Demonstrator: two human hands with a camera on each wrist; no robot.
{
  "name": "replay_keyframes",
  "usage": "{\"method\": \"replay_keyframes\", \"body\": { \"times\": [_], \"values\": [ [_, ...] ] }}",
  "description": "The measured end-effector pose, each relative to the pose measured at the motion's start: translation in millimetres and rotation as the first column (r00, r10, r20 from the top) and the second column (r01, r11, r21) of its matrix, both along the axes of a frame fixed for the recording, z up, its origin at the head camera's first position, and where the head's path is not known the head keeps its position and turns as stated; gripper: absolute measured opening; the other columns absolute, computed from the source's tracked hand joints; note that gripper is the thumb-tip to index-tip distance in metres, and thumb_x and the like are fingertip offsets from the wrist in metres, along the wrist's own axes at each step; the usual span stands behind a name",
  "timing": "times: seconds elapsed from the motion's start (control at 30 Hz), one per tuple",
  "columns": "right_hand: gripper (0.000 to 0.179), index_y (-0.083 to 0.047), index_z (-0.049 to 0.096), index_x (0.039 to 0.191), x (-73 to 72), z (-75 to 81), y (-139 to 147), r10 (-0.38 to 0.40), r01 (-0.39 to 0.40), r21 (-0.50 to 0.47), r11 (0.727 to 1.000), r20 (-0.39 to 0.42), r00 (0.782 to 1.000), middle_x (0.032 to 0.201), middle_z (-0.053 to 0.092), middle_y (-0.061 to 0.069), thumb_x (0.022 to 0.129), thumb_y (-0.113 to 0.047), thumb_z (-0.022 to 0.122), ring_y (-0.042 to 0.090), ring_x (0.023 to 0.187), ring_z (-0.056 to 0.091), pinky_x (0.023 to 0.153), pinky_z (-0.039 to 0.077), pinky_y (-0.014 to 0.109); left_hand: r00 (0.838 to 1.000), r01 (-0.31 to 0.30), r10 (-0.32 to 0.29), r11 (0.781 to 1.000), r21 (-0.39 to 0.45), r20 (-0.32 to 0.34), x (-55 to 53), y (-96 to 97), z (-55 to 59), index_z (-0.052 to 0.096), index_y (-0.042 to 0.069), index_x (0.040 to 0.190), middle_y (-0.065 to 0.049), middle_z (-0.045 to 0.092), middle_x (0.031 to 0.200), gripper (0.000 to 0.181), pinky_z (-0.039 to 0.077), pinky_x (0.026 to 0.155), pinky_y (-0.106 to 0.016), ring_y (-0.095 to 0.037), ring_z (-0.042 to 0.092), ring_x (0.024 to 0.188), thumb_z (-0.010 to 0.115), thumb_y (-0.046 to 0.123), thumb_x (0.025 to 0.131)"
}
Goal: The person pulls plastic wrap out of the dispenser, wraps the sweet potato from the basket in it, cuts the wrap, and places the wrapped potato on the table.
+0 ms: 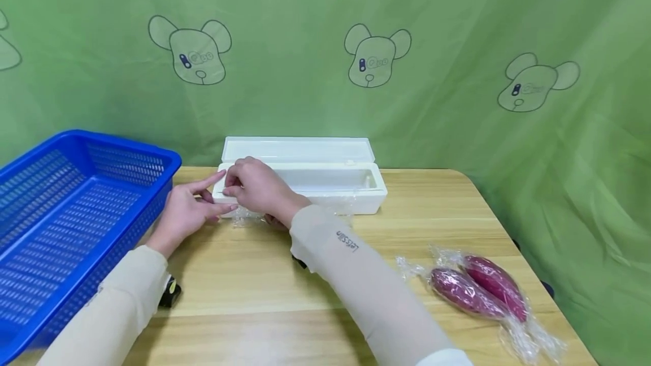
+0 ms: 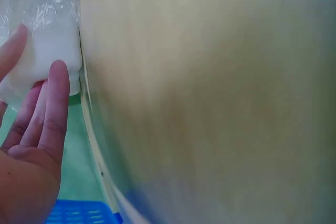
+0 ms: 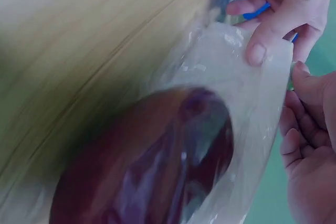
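A white cling film box (image 1: 376,199) stands at the table's back edge, its lid (image 1: 300,148) raised. My left hand (image 1: 188,208) holds its left end, thumb in front and forefinger behind; in the left wrist view straight fingers (image 2: 55,108) lie against that end. My right hand (image 1: 259,185) bends over the left end with curled fingers, thumb and fingertips pinching at the front rim; what lies between them is hidden. Clear cling film (image 3: 215,51) comes down the box's front. On it lies a purple-red sweet potato (image 3: 157,156), mostly hidden under my right forearm in the head view.
Two purple-red sweet potatoes (image 1: 468,292) in cling film with twisted ends lie at the table's right. A large blue basket (image 1: 168,157) stands on the left, close beside my left forearm. A green curtain (image 1: 305,100) hangs right behind the wooden table (image 1: 229,326).
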State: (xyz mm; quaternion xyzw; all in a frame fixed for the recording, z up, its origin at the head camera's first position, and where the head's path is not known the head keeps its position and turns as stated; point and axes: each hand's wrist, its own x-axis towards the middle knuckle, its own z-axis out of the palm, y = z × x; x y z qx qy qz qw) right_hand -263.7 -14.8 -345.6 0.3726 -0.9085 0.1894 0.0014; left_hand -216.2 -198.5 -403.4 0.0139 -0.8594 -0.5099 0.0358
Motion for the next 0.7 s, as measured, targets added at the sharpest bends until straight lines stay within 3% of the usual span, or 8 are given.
{"method": "replay_keyframes", "body": {
  "times": [0.23,0.37,0.57,0.7],
  "values": [
    [0.012,-0.01,0.076,0.108,1.4,2.7,12,0.059,-0.041,0.138,0.99,-0.123,0.991,0.105,0.074,0.001,0.106,-0.02,0.069,0.018,0.104,0.063,0.096,0.055,0.027,0.999,-0.005,0.004,0.999,-0.049,-0.036,-1.7,3.4,2.8,0.067,0.028,0.146,-0.004,0.069,0.082,0.072,0.043,0.048,-0.024,-0.007,0.064,0.061,0.098,0.031,0.08],
    [0.011,-0.007,0.075,0.107,1.1,4.9,29,0.055,-0.038,0.145,0.989,-0.114,0.992,0.104,0.074,0.004,0.105,-0.017,0.07,0.02,0.103,0.064,0.098,0.057,0.03,0.999,-0.014,0.011,0.998,-0.064,-0.049,-2.5,3.5,2.8,0.069,0.026,0.144,-0.004,0.066,0.082,0.071,0.043,0.047,-0.022,-0.003,0.062,0.059,0.099,0.026,0.079],
    [0.015,-0.003,0.073,0.111,-1.8,5.6,112,-0.02,0.023,0.076,0.997,-0.037,0.999,0.108,0.073,0.008,0.103,-0.016,0.071,0.024,0.106,0.064,0.101,0.059,0.035,0.999,-0.017,0.014,0.997,-0.072,-0.043,-1.1,4.2,4.0,0.067,0.027,0.145,-0.004,0.064,0.085,0.073,0.045,0.049,-0.021,-0.003,0.062,0.062,0.099,0.028,0.079],
    [0.009,-0.002,0.074,0.105,-1.0,2.0,189,-0.12,0.121,0.011,0.993,-0.092,0.989,0.1,0.071,0.009,0.099,-0.009,0.075,0.025,0.098,0.063,0.094,0.06,0.04,0.999,0.005,-0.007,0.998,-0.069,-0.038,0.1,5.7,3.7,0.066,0.027,0.146,-0.005,0.065,0.086,0.074,0.046,0.049,-0.022,-0.004,0.065,0.063,0.098,0.031,0.08]
  ]
}}
